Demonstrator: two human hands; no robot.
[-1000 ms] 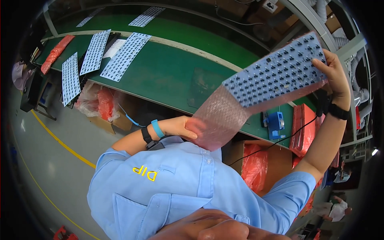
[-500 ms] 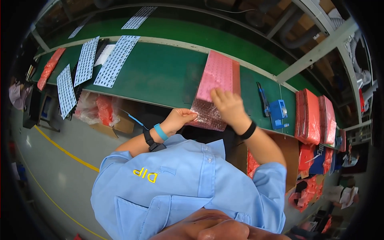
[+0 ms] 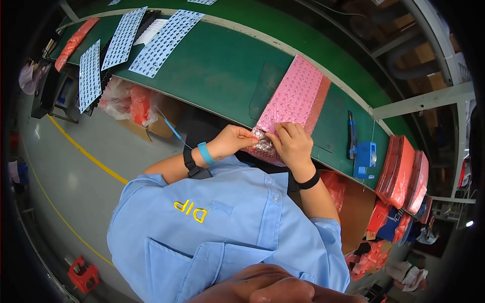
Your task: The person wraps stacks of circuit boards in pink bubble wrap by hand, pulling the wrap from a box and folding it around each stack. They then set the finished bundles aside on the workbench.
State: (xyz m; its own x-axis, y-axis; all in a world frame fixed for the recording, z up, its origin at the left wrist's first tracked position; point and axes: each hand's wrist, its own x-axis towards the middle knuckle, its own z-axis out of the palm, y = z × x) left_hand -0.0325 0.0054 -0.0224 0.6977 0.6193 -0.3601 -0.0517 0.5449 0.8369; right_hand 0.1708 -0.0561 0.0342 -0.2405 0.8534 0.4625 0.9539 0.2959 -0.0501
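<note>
— At the near edge of the green counter [image 3: 222,65], what have we got in our hands?

— A stack of pink bubble-wrap bags [image 3: 295,103], lying on the counter and overhanging its edge toward us. Our left hand [image 3: 233,142] pinches the crinkled near end of the stack, fingers closed on the plastic; our right hand [image 3: 292,145] grips the same end just beside it, thumb and fingers clamped on the wrap.

— How do the hands sit to each other?

— Nearly touching, with the bag end bunched between them. We wear a blue band on the left wrist and a black one on the right.

— And around us?

— A blue tape dispenser [image 3: 366,157] stands on the counter to the right, well apart from the stack. Further right, more pink bags [image 3: 404,174] stand in a row. Far left on the counter lie grey keypad sheets [image 3: 166,35].
</note>
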